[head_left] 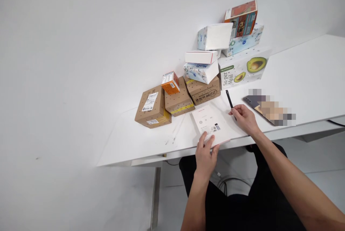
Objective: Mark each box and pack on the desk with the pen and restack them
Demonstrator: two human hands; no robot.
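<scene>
A flat white box (206, 117) with small print and a label of black codes lies at the table's front edge. My left hand (206, 153) rests on its near end, fingers spread and lying on the surface. In my right hand (244, 118), just right of the box, a slim black pen (229, 98) is pinched between the fingers, its far end pointing up and away. To the right of that hand lies a phone-like dark slab (260, 108), part of it blurred by pixel blocks.
Brown cartons (151, 110) stand along the wall, one bearing a small orange box (170, 83). Behind the pen, an avocado-printed box (245, 69) supports a tissue pack (244, 42) and a colourful box (242, 17). More white packs (215, 36) are stacked beside it. The white table (129, 144) ends near my legs.
</scene>
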